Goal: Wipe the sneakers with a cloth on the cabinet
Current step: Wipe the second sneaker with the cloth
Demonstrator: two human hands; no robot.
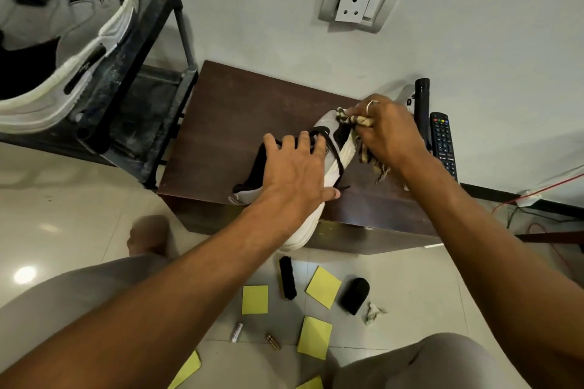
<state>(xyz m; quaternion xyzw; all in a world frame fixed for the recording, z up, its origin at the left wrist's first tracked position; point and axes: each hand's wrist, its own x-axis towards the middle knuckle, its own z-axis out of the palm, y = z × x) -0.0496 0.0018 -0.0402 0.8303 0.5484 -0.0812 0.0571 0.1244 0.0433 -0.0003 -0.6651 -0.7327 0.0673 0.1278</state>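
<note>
One sneaker point(328, 124) under left hand point(294, 172) | right hand point(387, 131) grips cloth point(368, 156) (far end)

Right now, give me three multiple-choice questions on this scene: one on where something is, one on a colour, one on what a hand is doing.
1. Where does the black brush lie? A on a chair; B on the floor; C inside a bag.
2. What colour are the square sheets near it? A yellow; B red; C blue.
3. What is the right hand doing? A hanging idle; B holding a phone; C gripping the cloth against the sneaker.
Answers: 1 B, it lies on the tiles among the sheets. 2 A, every sheet in view is yellow. 3 C, its fingers curl round the cloth at the sneaker's far end.
</note>
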